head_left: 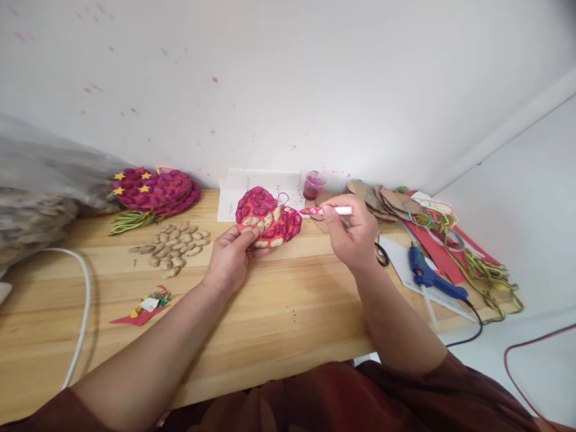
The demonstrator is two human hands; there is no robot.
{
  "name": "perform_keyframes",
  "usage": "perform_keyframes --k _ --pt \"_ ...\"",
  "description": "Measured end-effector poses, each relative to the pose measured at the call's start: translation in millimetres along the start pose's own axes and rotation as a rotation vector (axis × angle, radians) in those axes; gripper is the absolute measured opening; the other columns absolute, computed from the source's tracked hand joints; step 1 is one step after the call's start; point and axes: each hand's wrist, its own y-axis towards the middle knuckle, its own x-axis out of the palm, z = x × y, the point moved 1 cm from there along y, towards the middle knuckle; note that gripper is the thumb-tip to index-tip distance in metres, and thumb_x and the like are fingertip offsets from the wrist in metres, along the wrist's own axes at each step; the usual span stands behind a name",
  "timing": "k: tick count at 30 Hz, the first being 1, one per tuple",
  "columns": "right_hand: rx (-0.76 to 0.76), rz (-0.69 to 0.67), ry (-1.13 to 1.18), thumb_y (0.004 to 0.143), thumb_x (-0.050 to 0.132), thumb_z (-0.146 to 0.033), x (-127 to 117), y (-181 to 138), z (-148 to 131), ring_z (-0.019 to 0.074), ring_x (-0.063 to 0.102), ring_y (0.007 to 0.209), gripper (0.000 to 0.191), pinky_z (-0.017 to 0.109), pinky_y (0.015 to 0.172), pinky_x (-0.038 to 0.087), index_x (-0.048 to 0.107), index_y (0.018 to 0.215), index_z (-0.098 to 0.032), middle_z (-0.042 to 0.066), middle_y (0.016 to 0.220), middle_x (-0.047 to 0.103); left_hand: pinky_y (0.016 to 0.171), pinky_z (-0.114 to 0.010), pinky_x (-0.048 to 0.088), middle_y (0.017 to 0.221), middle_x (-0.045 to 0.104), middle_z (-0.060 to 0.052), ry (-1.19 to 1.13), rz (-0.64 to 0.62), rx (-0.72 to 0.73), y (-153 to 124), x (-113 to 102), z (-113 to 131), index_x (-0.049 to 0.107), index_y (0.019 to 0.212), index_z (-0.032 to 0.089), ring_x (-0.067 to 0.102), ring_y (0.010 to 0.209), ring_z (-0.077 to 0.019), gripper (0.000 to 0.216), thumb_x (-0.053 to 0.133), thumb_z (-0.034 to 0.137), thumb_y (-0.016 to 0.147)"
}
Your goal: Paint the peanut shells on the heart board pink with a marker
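Note:
My left hand point(231, 255) grips the lower edge of a gourd-shaped craft piece point(270, 219), thumb on top. Peanut shells cover it, many painted magenta and several still their natural tan. A thin purple loop of cord stands out from its upper edge. In my right hand point(353, 231) is a white-handled paintbrush point(337, 210) stained with pink, pinched between thumb and fingers. Its tip points left, close to the piece's right end; whether it touches I cannot tell. Behind the brush stands a clear plastic cup point(314, 185) with magenta paint.
Loose peanuts point(177, 245) lie left of my left hand, with paper scraps point(146, 306) nearer me. Finished magenta pieces point(157, 189) are stacked at back left beside a bag of peanuts point(27, 222). At right lie a blue glue gun point(434, 277), cardboard cutouts point(387, 201) and green cords point(483, 276).

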Motion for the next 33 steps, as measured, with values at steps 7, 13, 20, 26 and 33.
perform_keyframes --k 7,13,20,26,33 --pt "0.009 0.001 -0.004 0.095 0.064 -0.026 0.0 0.0 1.1 0.0201 0.067 0.087 0.005 0.039 0.085 0.052 0.068 0.095 -0.024 0.003 0.090 0.074 0.055 -0.026 0.061 0.076 0.075 -0.004 0.004 0.003 -0.006 -1.0 1.3 1.1 0.074 0.078 0.012 0.068 0.062 -0.0146 0.029 0.090 0.024 0.057" --pt "0.010 -0.004 -0.011 0.095 0.064 -0.029 0.8 -0.1 1.8 0.0201 0.067 0.086 0.006 0.039 0.084 0.052 0.068 0.094 -0.024 0.002 0.089 0.074 0.056 -0.026 0.061 0.078 0.075 -0.004 0.011 -0.005 -0.007 -1.5 1.7 1.7 0.073 0.079 0.013 0.068 0.063 -0.0144 0.030 0.090 0.025 0.058" --pt "0.014 -0.015 0.012 0.096 0.063 -0.030 1.0 -0.5 -0.2 0.0208 0.067 0.088 0.007 0.040 0.085 0.053 0.068 0.095 -0.025 0.003 0.091 0.074 0.057 -0.028 0.060 0.081 0.075 -0.004 0.066 -0.014 0.031 -4.1 4.1 2.8 0.073 0.084 0.013 0.069 0.064 -0.0164 0.037 0.091 0.030 0.057" --pt "-0.001 -0.030 -0.017 0.095 0.064 -0.030 0.6 -0.4 -1.6 0.0207 0.067 0.087 0.008 0.040 0.085 0.052 0.069 0.095 -0.024 0.004 0.090 0.074 0.055 -0.027 0.059 0.079 0.074 -0.004 0.078 -0.009 0.034 -5.4 5.4 3.2 0.073 0.084 0.013 0.068 0.062 -0.0158 0.037 0.091 0.030 0.057" --pt "0.038 -0.076 0.067 0.096 0.064 -0.029 1.1 -1.3 0.6 0.0195 0.066 0.087 0.007 0.039 0.086 0.052 0.069 0.096 -0.024 0.003 0.092 0.073 0.054 -0.025 0.059 0.078 0.075 -0.004 0.043 -0.025 -0.015 -3.8 3.2 1.8 0.074 0.082 0.012 0.067 0.061 -0.0144 0.033 0.091 0.027 0.058"
